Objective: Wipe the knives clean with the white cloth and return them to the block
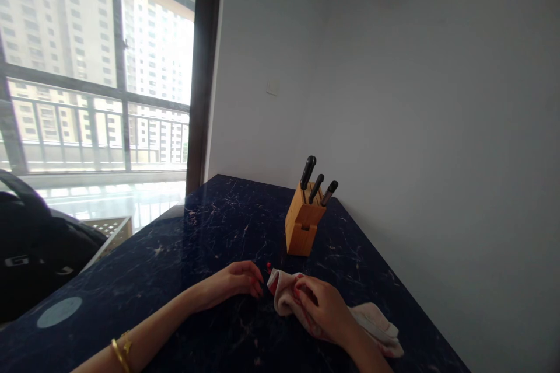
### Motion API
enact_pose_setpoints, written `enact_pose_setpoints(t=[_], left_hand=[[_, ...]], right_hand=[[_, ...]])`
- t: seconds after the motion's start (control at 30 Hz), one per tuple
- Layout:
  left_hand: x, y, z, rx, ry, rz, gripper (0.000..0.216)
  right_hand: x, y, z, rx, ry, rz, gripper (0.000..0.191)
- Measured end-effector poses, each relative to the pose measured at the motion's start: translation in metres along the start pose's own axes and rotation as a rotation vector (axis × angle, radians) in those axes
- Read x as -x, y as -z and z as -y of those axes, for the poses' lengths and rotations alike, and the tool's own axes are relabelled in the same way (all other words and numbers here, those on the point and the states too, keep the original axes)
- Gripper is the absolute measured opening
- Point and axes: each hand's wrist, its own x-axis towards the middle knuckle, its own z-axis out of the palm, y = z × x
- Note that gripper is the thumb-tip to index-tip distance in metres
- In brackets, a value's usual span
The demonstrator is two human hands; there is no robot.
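My right hand (321,306) is closed on a pale cloth (376,323) that lies on the dark marble-patterned table (196,244). The cloth is bunched under my fingers and trails off to the right. My left hand (234,282) rests on the table just left of the cloth, fingers curled, tips near a small dark object with a red end (268,268) that I cannot make out. A gold bracelet (120,352) sits on my left wrist.
A wooden knife block (301,221) with three black-handled knives stands behind my hands near the grey wall. A black bag (35,244) lies off the table's left side. A large window with a railing fills the upper left.
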Motion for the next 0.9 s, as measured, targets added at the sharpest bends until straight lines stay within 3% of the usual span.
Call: enact_pose_setpoints(t=[0.9], left_hand=[[0.0007, -0.0006, -0.0023, 0.002, 0.005, -0.009, 0.019]], right_hand=[[0.0001, -0.002, -0.0012, 0.033, 0.002, -0.002, 0.02]])
